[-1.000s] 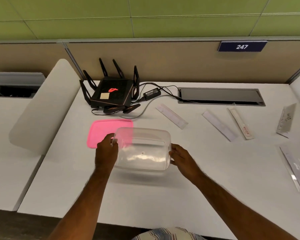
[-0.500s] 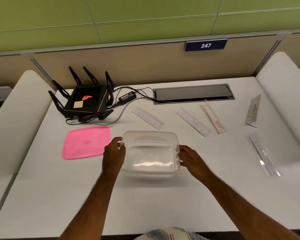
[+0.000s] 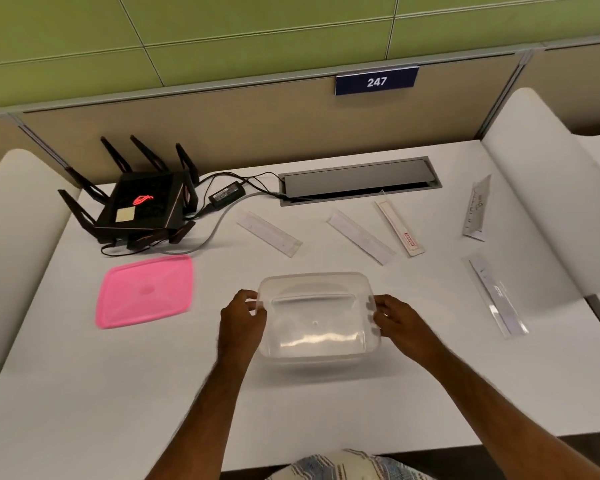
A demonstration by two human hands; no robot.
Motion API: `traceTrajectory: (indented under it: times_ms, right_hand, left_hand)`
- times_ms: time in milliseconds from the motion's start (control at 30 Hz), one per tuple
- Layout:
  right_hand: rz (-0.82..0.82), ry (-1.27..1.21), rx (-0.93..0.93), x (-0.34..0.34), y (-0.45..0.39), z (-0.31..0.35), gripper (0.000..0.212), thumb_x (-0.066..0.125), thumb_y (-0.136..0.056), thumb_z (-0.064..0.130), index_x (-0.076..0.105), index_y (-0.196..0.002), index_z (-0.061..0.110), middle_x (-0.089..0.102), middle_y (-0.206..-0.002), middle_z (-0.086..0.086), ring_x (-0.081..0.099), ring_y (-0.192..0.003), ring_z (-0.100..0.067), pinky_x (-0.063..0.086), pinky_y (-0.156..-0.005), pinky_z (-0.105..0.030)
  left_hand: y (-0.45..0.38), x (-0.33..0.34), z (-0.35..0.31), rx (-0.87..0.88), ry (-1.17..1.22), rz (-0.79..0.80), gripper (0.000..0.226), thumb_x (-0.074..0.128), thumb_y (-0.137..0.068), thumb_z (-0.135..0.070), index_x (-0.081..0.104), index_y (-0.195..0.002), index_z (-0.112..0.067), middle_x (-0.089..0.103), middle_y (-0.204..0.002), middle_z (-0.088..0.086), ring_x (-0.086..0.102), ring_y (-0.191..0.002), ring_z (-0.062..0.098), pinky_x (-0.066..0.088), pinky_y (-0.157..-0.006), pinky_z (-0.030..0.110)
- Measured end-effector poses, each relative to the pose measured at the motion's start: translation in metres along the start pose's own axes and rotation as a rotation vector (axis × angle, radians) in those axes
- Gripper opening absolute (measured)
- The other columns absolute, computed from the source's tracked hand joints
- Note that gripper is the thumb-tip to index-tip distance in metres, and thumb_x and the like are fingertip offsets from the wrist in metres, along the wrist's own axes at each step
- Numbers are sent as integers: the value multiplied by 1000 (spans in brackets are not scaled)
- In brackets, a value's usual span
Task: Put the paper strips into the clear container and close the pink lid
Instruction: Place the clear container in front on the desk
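You gripped the empty clear container on the desk by both ends, left hand and right hand, strips scattered behind, pink lid left; light tub could've skidded once released.

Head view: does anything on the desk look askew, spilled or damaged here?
Nothing damaged or spilled. Five paper strips lie scattered at different angles, as the task expects. Both hands, left hand and right hand, hold the empty clear container; pink lid lies flat beside it.
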State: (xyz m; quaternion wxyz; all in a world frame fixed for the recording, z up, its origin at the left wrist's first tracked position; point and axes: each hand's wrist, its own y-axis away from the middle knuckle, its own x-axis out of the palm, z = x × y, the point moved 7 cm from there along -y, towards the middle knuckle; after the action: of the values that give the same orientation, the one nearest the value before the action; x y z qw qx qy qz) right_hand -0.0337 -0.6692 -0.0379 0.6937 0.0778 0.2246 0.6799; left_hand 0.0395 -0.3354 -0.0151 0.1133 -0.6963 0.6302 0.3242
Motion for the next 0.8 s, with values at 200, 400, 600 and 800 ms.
traceTrajectory:
  times_ms: [200, 400, 600, 800]
  right_hand:
    - [18, 60, 28, -7, 6, -11, 28, 63, -80, 38, 65, -107, 44, 73, -115, 12, 73, -101, -15, 56, -93, -55]
    - [13, 120, 34, -5, 8, -18, 28, 64, -80, 36, 63, -107, 44, 71, -116, 18, 74, -93, -7, 60, -88, -49]
    - [13, 77, 60, -5, 6, -21, 36, 67, -69, 39, 62, -105, 35, 70, -114, 11, 75, -90, -12, 61, -85, -50]
    - [47, 25, 88, -7, 1, -21, 49, 73, -63, 35, 58, -109, 27, 68, -116, 4, 75, -92, -20, 64, -80, -45]
  left_hand:
    - [10, 13, 7, -22, -1, 31, 17, 67, -83, -18, 61, -95, -29, 73, -95, -4, 72, -69, 21, 62, -66, 42]
    - [12, 15, 12, -23, -50, 52, 19, 69, -82, -19, 60, -97, -26, 68, -96, -8, 72, -75, 22, 61, -70, 45]
    - [12, 19, 19, -35, -70, 75, 19, 70, -83, -19, 60, -98, -26, 67, -96, -9, 71, -75, 20, 61, -70, 41]
    - [10, 19, 21, -32, -109, 71, 23, 72, -80, -23, 56, -96, -30, 64, -92, -16, 65, -76, 7, 57, -63, 30]
